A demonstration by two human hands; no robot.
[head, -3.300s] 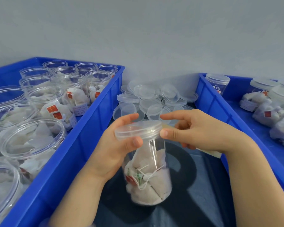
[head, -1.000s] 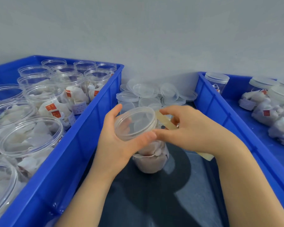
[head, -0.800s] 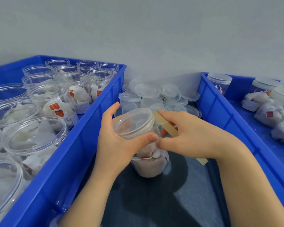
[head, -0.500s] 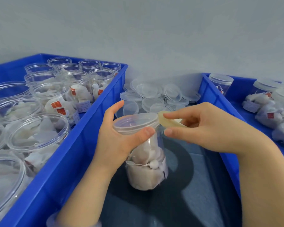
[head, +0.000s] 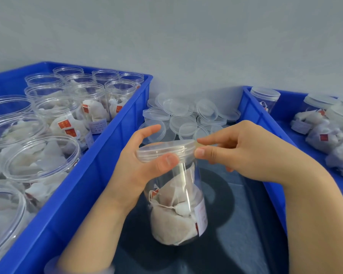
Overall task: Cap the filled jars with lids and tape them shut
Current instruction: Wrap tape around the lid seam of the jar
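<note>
While the left hand curls its thumb and fingers round the lid of a clear jar, the right hand pinches a pale strip of tape between thumb and forefinger, right against the lid's right edge. The jar sits between the two hands over a dark surface. Whether its base rests there or hangs just above cannot be told. It holds white pouches with strings, and its lid is on, so the capping of this jar looks done. The taping seems only begun, as no tape shows along the seam where the lid meets the wall.

The jar's long axis runs nearly upright, with the lid end up and leaning slightly left and the base toward the person. The lid's right edge rides a little higher than its left.

Beyond the hands lies a heap of loose lids. The left bin is crowded with open jars, filled but uncapped, so most of the work seems left. The right bin holds a few capped jars, some lying on their sides.
</note>
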